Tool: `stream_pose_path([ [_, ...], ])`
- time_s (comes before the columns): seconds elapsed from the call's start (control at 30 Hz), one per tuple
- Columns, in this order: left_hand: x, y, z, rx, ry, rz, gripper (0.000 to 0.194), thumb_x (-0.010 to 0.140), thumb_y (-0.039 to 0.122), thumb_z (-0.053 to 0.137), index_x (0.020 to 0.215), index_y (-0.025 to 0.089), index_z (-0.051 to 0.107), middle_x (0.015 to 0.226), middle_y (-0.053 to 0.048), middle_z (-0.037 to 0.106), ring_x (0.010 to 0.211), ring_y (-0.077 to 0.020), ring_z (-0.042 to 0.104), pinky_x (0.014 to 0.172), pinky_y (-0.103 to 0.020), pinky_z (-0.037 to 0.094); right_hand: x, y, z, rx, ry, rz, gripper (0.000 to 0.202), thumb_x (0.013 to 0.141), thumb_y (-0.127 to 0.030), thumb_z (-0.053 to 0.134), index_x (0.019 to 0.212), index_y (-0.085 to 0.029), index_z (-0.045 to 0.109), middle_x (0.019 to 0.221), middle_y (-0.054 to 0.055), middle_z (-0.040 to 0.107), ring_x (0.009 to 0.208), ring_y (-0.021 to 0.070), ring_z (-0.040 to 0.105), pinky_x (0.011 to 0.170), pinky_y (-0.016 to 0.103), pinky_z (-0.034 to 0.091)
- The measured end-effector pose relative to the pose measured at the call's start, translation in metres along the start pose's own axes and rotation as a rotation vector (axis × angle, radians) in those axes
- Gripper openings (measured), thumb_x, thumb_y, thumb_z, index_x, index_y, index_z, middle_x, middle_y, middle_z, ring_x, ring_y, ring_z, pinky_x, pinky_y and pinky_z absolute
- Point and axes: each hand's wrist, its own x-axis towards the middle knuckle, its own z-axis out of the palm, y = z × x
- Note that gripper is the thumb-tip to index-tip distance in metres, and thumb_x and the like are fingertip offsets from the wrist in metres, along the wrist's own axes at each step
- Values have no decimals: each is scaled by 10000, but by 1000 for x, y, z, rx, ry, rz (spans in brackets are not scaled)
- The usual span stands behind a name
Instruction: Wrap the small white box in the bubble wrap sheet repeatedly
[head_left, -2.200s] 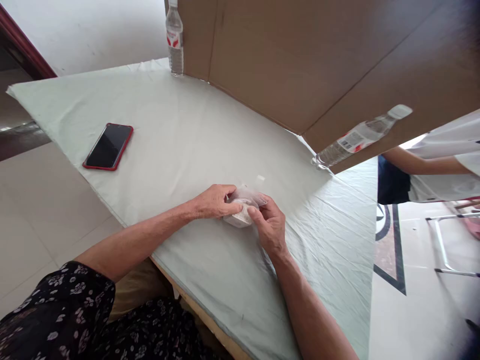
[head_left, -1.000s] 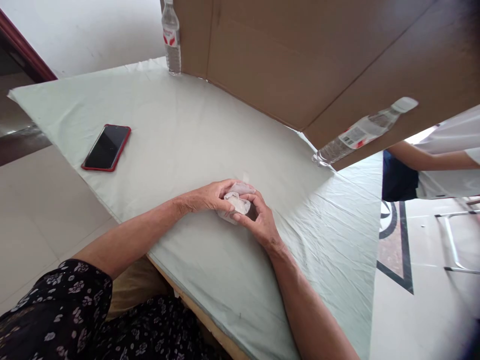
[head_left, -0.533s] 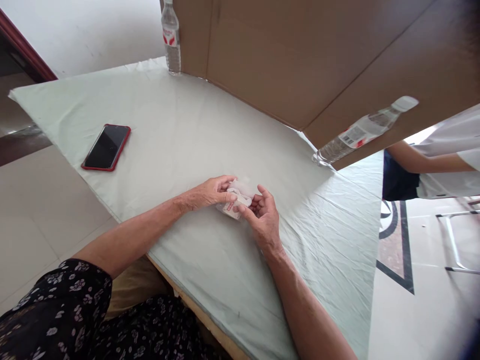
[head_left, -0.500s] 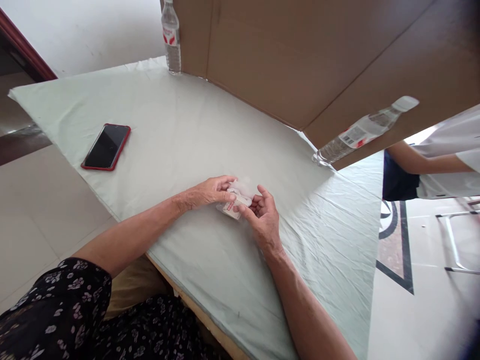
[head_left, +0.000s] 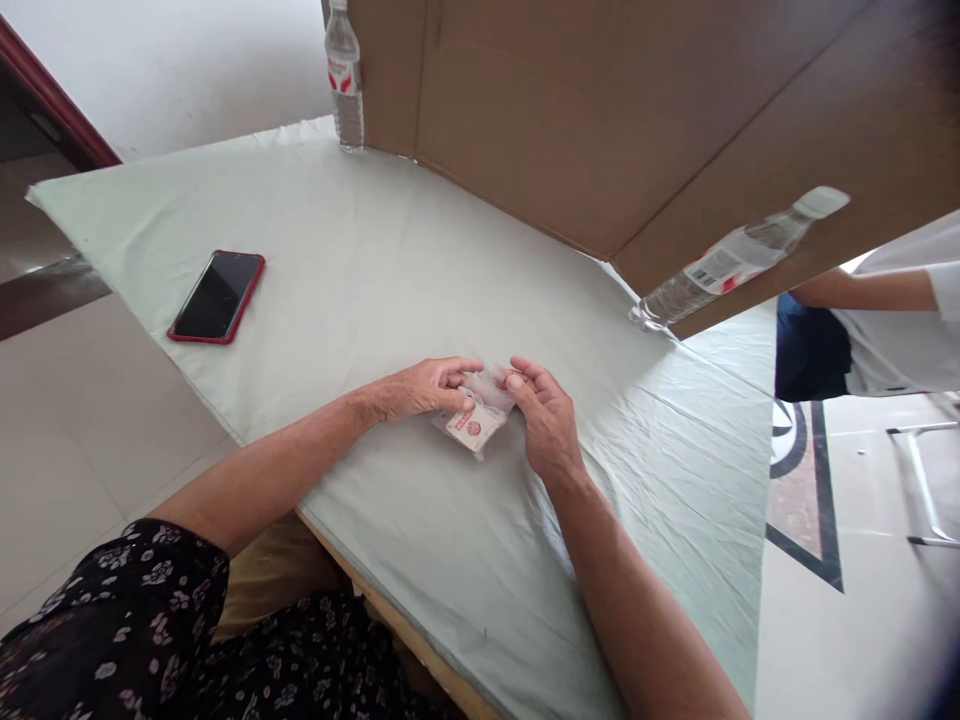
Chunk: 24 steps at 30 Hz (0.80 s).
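Note:
A small whitish box with red print (head_left: 474, 428) is low over the cloth-covered table, with crinkled clear plastic film (head_left: 491, 388) around its far side. My left hand (head_left: 435, 385) grips the box from the left, its thumb on the upper face and the fingers curled behind. To the right, my right hand (head_left: 546, 415) pinches the film between thumb and index finger, apart from the box itself. Part of the box is hidden under the left thumb.
A red-cased phone (head_left: 216, 297) lies at the left on the pale green cloth (head_left: 360, 270). Brown cardboard (head_left: 525, 120) stands behind, with an upright bottle (head_left: 346, 95) and another bottle (head_left: 720, 268) against it. Beyond the right edge is another person's arm (head_left: 870, 290).
My right hand has moved right, away from the box, with the film pinched in its fingers. More of the box's printed face shows now. My left hand stays on the box.

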Motion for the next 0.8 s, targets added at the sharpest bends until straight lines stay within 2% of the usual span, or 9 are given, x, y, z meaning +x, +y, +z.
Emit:
stream_pose_path([
  [0.13, 0, 0, 0, 22, -13, 29, 798, 719, 221, 758, 1454, 138, 459, 1252, -131, 668, 1051, -213, 665, 921, -346, 486, 18, -6, 4, -53, -8, -58, 404, 757, -445, 737, 1078, -211, 664, 868, 18, 705, 798, 169, 644, 770, 355, 537],
  [0.23, 2, 0, -1, 73, 34, 19, 704, 741, 255, 753, 1396, 130, 527, 1183, -114, 695, 1013, -197, 663, 901, -332, 481, 17, -13, 6, -58, 18, -127, 322, 736, -386, 764, 1004, -220, 696, 840, 2, 689, 777, 158, 634, 776, 345, 531],
  [0.4, 3, 0, 0, 136, 116, 24, 417, 797, 377, 702, 1128, 123, 694, 964, -59, 722, 829, -150, 643, 757, -272, 470, -7, -23, 12, -273, 64, -282, 192, 819, -350, 702, 977, -240, 706, 846, 12, 714, 793, 182, 653, 825, 385, 539],
  [0.53, 2, -1, 3, 140, 151, 53, 336, 811, 398, 666, 988, 117, 719, 811, -27, 687, 690, -109, 585, 660, -236, 435, -25, -26, 18, -501, 106, -427, 125, 864, -323, 653, 963, -265, 701, 862, 19, 734, 841, 212, 671, 844, 409, 534],
  [0.63, 0, 0, 5, 166, 154, 80, 307, 819, 388, 653, 943, 116, 724, 730, -1, 644, 625, -85, 525, 614, -218, 409, -37, -24, 19, -668, 35, -580, 105, 902, -269, 612, 936, -292, 708, 888, 21, 758, 923, 237, 681, 910, 447, 488],
  [0.73, -2, 3, 6, 220, 138, 75, 312, 828, 387, 640, 959, 118, 730, 712, 7, 628, 603, -83, 501, 587, -215, 392, -47, -20, 16, -681, -52, -656, 130, 905, -236, 605, 934, -302, 713, 919, 18, 771, 999, 253, 689, 964, 476, 454],
  [0.8, -2, 3, 6, 230, 134, 71, 329, 831, 395, 637, 984, 119, 729, 757, -9, 657, 642, -98, 540, 601, -219, 405, -50, -16, 10, -553, -26, -593, 127, 915, -275, 597, 980, -299, 704, 946, 27, 765, 1041, 260, 683, 980, 483, 465],
])
